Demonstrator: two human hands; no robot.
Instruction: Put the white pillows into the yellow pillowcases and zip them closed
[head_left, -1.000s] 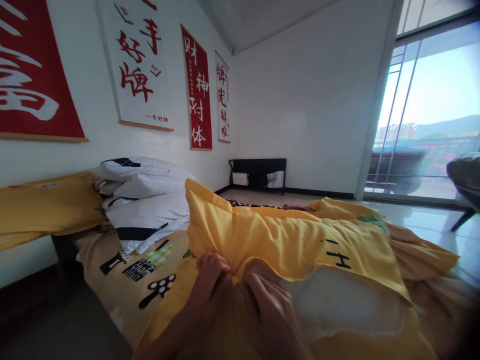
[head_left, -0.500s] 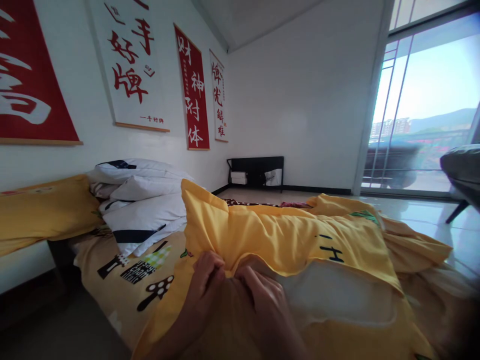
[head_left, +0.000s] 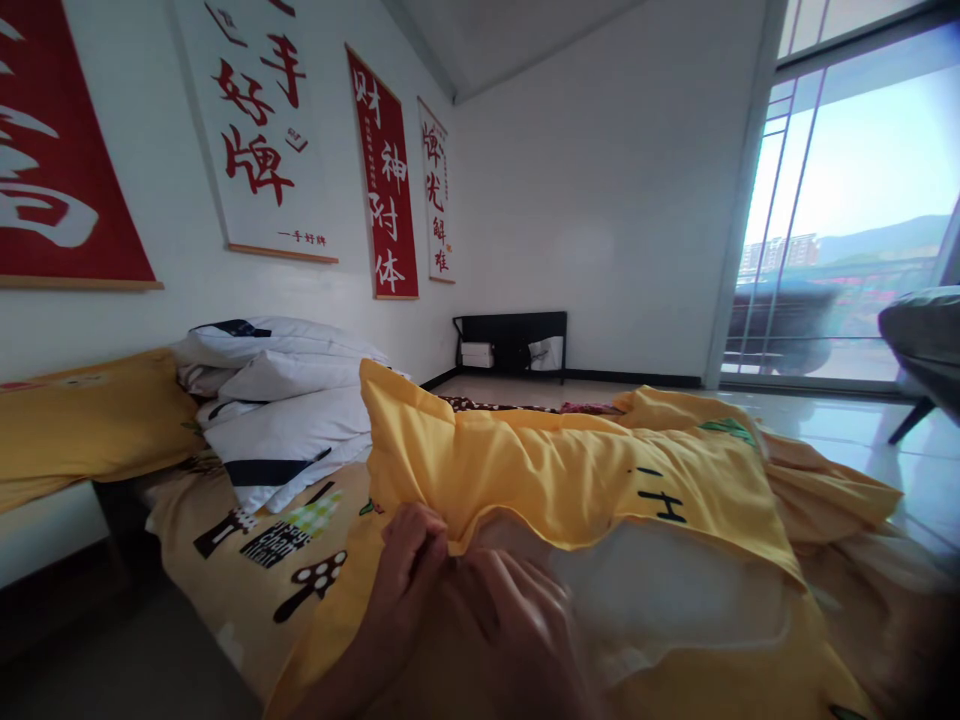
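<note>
A yellow pillowcase [head_left: 540,470] lies bunched on the bed in front of me, with a white pillow [head_left: 675,590] showing through its open end. My left hand [head_left: 409,560] pinches the upper edge of that opening, fingers closed on the fabric. My right hand [head_left: 517,625] sits beside it, slightly blurred, fingers pressed on the fabric at the opening next to the white pillow. Both hands touch each other at the opening.
A yellow printed bedsheet [head_left: 255,540] covers the bed. White pillows with dark stripes [head_left: 277,410] are stacked at the left by the wall. Red and white scrolls [head_left: 382,170] hang above. A black low shelf [head_left: 514,345] stands in the corner; a glass door [head_left: 847,210] and a dark chair [head_left: 922,345] are at the right.
The view has shifted slightly. My right hand has slid a little lower and toward me along the opening; my left hand keeps its pinch on the fabric edge.
</note>
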